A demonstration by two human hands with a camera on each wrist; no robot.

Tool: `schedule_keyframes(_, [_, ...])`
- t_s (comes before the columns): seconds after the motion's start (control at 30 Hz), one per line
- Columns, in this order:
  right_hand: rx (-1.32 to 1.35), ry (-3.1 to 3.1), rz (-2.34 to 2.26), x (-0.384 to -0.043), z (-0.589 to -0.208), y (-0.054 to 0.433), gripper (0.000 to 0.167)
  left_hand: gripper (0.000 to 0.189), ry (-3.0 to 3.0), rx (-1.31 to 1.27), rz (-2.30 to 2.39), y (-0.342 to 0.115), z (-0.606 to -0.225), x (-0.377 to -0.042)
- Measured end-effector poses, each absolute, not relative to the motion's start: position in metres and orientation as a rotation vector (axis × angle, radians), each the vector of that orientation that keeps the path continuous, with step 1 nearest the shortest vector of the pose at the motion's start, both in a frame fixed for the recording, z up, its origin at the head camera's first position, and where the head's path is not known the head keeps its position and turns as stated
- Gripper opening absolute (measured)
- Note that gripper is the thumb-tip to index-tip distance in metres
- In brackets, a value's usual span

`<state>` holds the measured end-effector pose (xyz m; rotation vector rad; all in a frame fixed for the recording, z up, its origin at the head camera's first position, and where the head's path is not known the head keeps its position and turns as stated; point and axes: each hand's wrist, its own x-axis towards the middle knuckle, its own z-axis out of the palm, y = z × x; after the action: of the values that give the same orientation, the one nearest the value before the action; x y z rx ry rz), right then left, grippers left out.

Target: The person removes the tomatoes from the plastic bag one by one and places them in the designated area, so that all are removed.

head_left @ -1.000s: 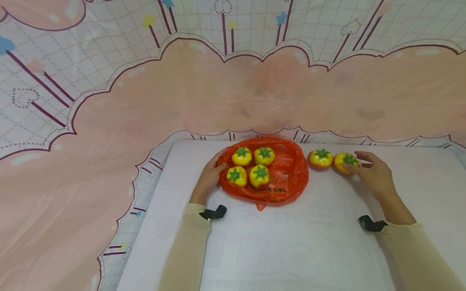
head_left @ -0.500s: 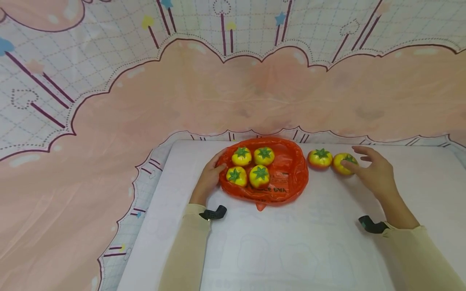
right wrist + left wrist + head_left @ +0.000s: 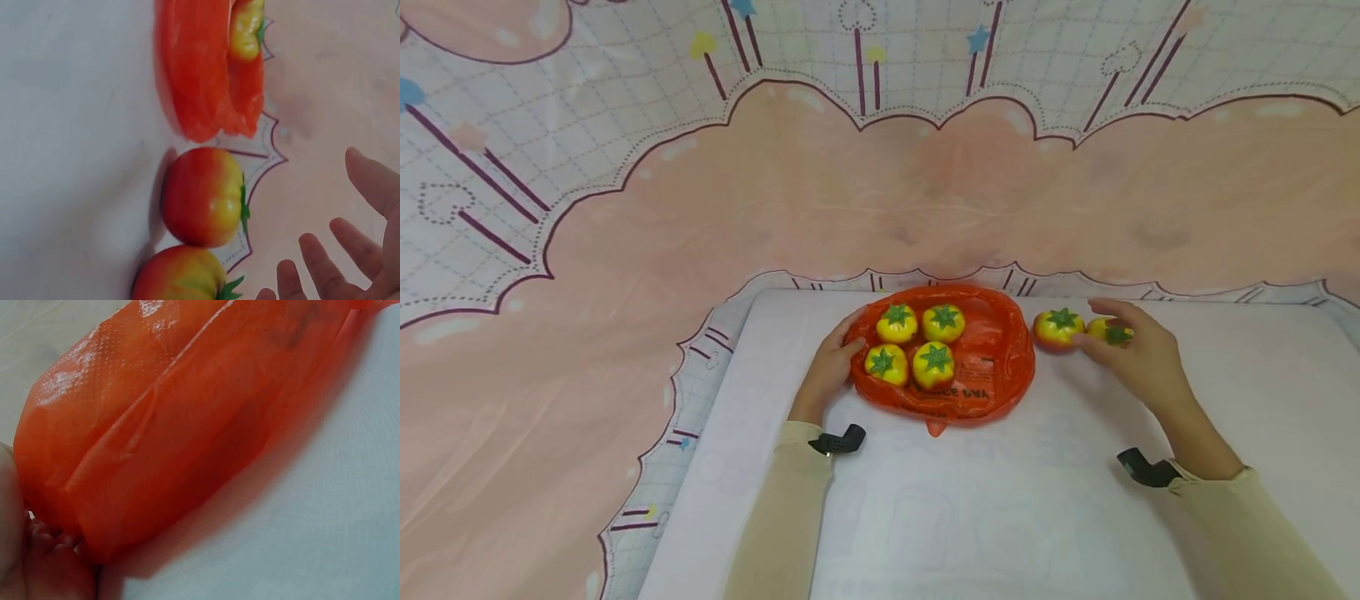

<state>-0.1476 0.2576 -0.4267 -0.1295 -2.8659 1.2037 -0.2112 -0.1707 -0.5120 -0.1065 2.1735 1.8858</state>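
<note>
In the head view, a red plastic bag (image 3: 1022, 350) lies with its mouth spread wide and several yellow-and-red toy tomatoes (image 3: 934, 365) inside. My left hand (image 3: 827, 367) grips the bag's left rim, thumb over the edge. The left wrist view shows the bag's side (image 3: 175, 437) beside that hand's fingers (image 3: 56, 569). To the bag's right sit a tomato (image 3: 1058, 331) and a second tomato (image 3: 1101, 330), partly hidden by my right hand (image 3: 1142, 358). In the right wrist view, this hand has its fingers spread, apart from the nearer tomato (image 3: 203, 197).
Everything rests on a white tabletop (image 3: 1000, 517). A peach and white patterned cloth (image 3: 925, 200) rises behind the table and hangs down its left side. Dark wrist-worn cameras sit on both wrists, including the right camera (image 3: 1148, 468).
My right hand has let go of the rightmost tomato and moved left over the pair, its thumb now overlapping the tomato nearer the bag. The left hand and bag have stayed put.
</note>
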Motion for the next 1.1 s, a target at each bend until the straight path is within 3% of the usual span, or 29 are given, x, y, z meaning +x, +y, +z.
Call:
schedule_keyframes(0.43, [0.104,-2.866,1.224,-0.154,-0.428,0.226,0.065,0.052,2.177,-0.12,1.877,-0.171,-0.511,-0.211])
schedule_keyframes(1.1, [0.29,-2.956,1.361,-0.162,-0.447,0.174,0.071,0.051,2.18,-0.141,1.874,-0.169,-0.509,-0.21])
